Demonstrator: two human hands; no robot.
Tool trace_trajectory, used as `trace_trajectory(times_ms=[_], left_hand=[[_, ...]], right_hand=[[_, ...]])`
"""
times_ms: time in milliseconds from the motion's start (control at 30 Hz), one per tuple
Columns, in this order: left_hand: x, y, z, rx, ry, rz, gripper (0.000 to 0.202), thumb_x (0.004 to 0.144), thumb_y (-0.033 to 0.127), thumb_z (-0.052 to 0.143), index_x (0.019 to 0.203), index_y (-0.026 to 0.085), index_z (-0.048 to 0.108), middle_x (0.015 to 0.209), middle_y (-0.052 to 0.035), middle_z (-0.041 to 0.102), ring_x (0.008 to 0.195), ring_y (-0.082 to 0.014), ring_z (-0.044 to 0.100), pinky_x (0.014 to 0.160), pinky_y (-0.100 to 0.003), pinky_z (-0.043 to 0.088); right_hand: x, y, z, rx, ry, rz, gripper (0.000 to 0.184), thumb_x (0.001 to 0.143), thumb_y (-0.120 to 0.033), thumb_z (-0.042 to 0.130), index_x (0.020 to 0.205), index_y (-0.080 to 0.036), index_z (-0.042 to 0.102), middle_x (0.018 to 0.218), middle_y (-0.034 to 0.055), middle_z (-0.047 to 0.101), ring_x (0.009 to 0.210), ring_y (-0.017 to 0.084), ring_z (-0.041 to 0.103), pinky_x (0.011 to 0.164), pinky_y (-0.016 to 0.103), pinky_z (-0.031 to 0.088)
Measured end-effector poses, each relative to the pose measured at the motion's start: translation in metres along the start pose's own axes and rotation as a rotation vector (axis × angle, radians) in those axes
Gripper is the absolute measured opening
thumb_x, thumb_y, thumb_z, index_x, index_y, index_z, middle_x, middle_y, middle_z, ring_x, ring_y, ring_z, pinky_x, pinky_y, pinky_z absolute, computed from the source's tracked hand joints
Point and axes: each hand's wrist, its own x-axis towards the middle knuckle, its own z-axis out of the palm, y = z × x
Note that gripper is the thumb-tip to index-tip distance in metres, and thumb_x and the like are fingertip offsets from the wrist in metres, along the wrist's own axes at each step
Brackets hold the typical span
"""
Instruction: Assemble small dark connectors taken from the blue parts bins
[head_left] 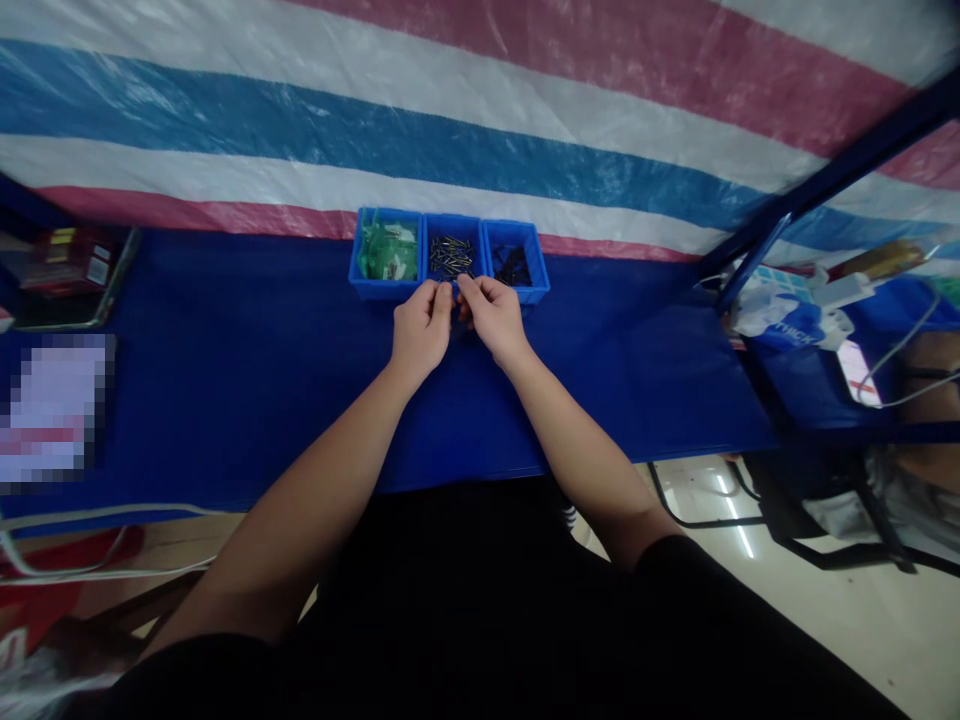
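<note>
My left hand [424,330] and my right hand [492,318] meet just in front of three joined blue bins, fingertips pinched close together. Something small and dark shows between and below the fingers; its kind is too small to make out. The left bin [386,290] holds a green plastic bag [388,250]. Many small metal pieces [450,256], slim like screws or pins, lie in the middle bin [452,222]. In the right bin [531,294] are small black parts [511,266]. My hands partly hide the front walls of the bins.
The bins stand at the back of a blue table [262,370], against a striped plastic sheet [450,120]. A pixelated flat item [56,410] and dark red boxes [69,265] lie left. Right are a metal post [765,250], a plastic bag [784,315] and a phone [857,372] with a cable.
</note>
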Motion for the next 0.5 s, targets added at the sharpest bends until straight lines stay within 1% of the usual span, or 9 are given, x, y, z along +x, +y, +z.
trace_trajectory(times_ms=[100, 267, 500], left_hand=[[0.0005, -0.0020, 0.0003, -0.003, 0.004, 0.017, 0.052, 0.100, 0.062, 0.039, 0.075, 0.020, 0.055, 0.058, 0.0000, 0.054, 0.056, -0.0103, 0.051, 0.057, -0.025, 0.038], [0.0000, -0.0015, 0.0003, -0.024, -0.001, 0.006, 0.050, 0.100, 0.061, 0.041, 0.075, 0.020, 0.055, 0.056, 0.0009, 0.053, 0.054, -0.0100, 0.050, 0.057, -0.025, 0.038], [0.0006, -0.0025, 0.0002, 0.010, 0.002, 0.000, 0.049, 0.101, 0.058, 0.041, 0.075, 0.020, 0.056, 0.058, 0.0000, 0.054, 0.057, -0.0105, 0.051, 0.058, -0.025, 0.038]], right_hand=[[0.0002, 0.0004, -0.0002, -0.010, 0.002, 0.015, 0.049, 0.088, -0.066, 0.064, 0.072, -0.020, 0.057, 0.062, -0.0018, 0.054, 0.060, 0.010, 0.052, 0.056, 0.024, 0.041], [0.0002, 0.0005, 0.0002, -0.008, -0.003, 0.015, 0.047, 0.090, -0.063, 0.062, 0.073, -0.019, 0.058, 0.063, -0.0021, 0.053, 0.059, 0.009, 0.051, 0.056, 0.024, 0.041], [-0.0005, 0.0005, 0.0004, -0.032, -0.001, -0.014, 0.049, 0.089, -0.066, 0.062, 0.072, -0.020, 0.057, 0.063, -0.0019, 0.053, 0.060, 0.010, 0.051, 0.057, 0.024, 0.042]])
